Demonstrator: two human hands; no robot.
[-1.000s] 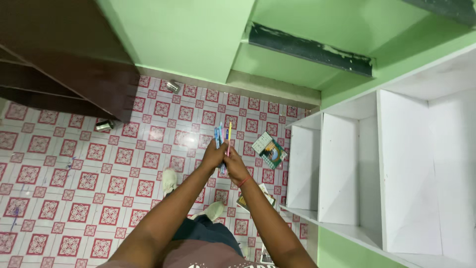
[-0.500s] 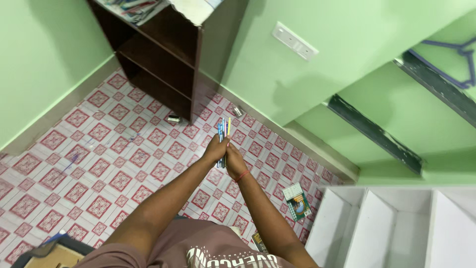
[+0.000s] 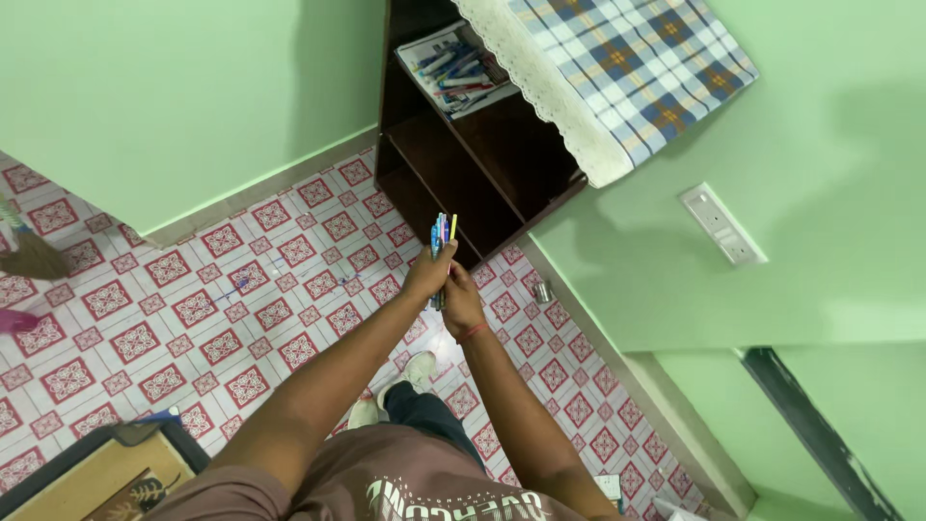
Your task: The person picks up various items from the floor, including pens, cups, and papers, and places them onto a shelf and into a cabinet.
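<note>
Reference landmark: the dark brown shelf unit (image 3: 463,164) standing against the green wall (image 3: 174,96), with a checked cloth (image 3: 637,68) with a lace edge draped over its top.

Far left of the shelf unit, at the frame edge, a broom head (image 3: 34,253) lies on the tiled floor (image 3: 193,318), which carries a red-and-white square pattern. Below and left of the shelf unit, in the bottom corner, the corner of a dark-framed wooden surface (image 3: 87,473) is visible.

Left hand (image 3: 429,273): positioned directly in front of the shelf unit's lower compartments, fingers closed around a bundle of pens (image 3: 442,234). The bundle stands upright; its blue and yellow tips project above the fist toward the shelf unit.

Right hand (image 3: 463,307): just below and to the right of the left hand, touching it, closed on the lower end of the same bundle. A red band sits on its wrist. The exact finger placement of both hands is hard to make out at this size.

Inside the shelf unit's upper compartment, more pens and markers (image 3: 458,72) lie on a sheet of paper.

Right of the shelf unit's foot, a small metal can (image 3: 543,290) stands on the floor near the wall. Further right, a white switch plate (image 3: 723,224) is fixed to the wall.
</note>
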